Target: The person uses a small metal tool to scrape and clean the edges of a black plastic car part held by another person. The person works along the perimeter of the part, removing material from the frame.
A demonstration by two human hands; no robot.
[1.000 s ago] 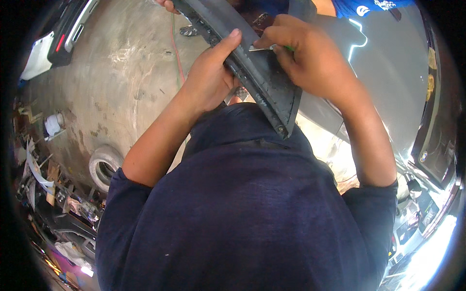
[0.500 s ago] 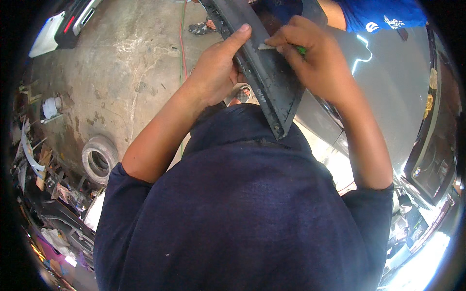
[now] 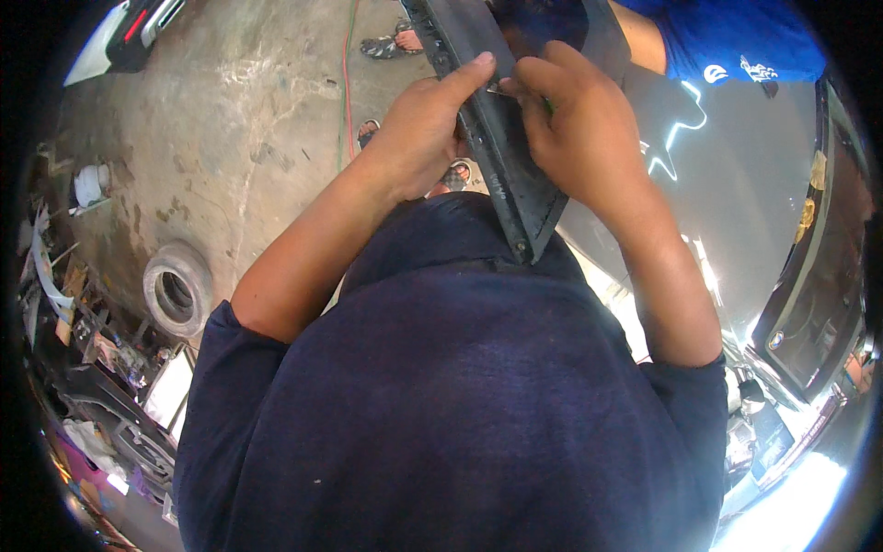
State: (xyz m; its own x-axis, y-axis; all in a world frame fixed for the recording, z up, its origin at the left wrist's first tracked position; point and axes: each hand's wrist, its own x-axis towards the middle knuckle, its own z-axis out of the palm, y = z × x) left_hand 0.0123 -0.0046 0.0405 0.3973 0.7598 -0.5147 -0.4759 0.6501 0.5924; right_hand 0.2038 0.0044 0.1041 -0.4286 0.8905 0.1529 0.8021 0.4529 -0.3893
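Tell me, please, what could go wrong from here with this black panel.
The left hand, thumb on the black panel, is close to the small pale-tipped object in the right hand, so a slip might catch that thumb. The panel's pointed lower end appears near the dark shirt and could snag it.

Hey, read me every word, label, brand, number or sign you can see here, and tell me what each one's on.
I can't quote any text here:
Black panel: small pale marks near its lower end, too small and blurred to read.
Blue garment on another person: a white rounded emblem and white print beside it, too small to read reliably.
Dark glossy panel at right: a small round badge, too small to make out.
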